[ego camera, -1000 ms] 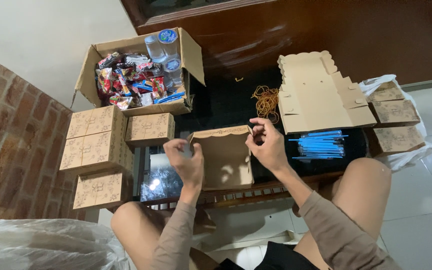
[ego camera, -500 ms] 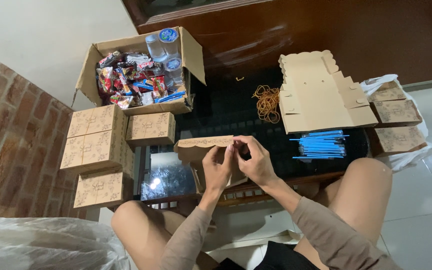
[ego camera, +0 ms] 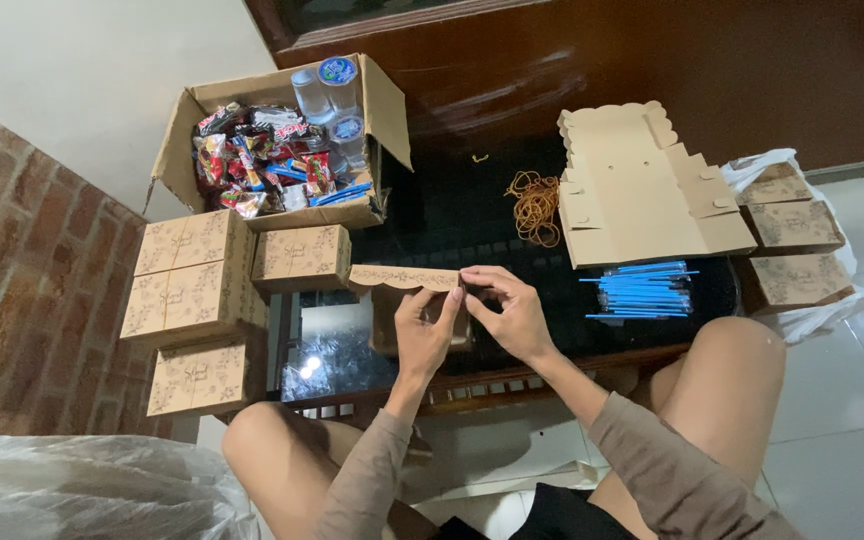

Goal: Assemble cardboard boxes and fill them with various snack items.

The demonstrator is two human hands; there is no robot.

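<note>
Now both hands are on the box (ego camera: pixel 404 280) at the middle of the table (ego camera: pixel 452 215), right in front of the person. The left hand (ego camera: pixel 422 335) comes up from below, thumb and fingertips pinched on the scalloped flap along the box's top edge. The right hand (ego camera: pixel 514 315) sits just beside it, fingers curled and closed on the flap's right end. So each grip is nearly closed, with only thin card between thumb and fingers, and the two grips almost touch. The box body lies under and behind the hands, mostly hidden by them; its patterned flap runs out to the left of the grips.

Around them: closed boxes (ego camera: pixel 192 290) stacked to the left, one more (ego camera: pixel 300 256) just above the flap. A carton (ego camera: pixel 277 140) of snack packets and water cups stands at the far left. Flat blanks (ego camera: pixel 642 190) lie at the far right, rubber bands (ego camera: pixel 535 205) beside them, blue straws (ego camera: pixel 642 290) near the right hand. More boxes sit in a white bag (ego camera: pixel 792 235) on the floor at the right.
</note>
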